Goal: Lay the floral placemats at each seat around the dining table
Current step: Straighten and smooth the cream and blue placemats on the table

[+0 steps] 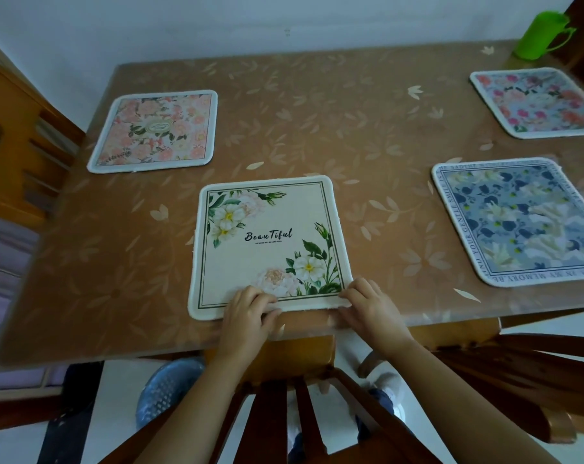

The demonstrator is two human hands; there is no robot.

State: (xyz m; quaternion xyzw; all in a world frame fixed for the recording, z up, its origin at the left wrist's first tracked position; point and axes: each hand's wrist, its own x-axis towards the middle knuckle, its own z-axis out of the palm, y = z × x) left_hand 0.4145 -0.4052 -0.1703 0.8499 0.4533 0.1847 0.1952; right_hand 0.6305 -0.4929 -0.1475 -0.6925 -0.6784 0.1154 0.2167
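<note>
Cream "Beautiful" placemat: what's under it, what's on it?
The cream square floral placemat lies flat on the brown leaf-patterned table cover; the patch beneath is hidden. On top, only the left hand and right hand, pinching its near edge.

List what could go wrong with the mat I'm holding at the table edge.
1. The cream square placemat printed "Beautiful" has its near edge close to the near rim of the table with the glossy brown leaf-patterned cover. A further pull by the left hand and right hand, both gripping that edge, could leave it overhanging.
2. The cover looks slick, so the placemat may slide askew on release.
</note>
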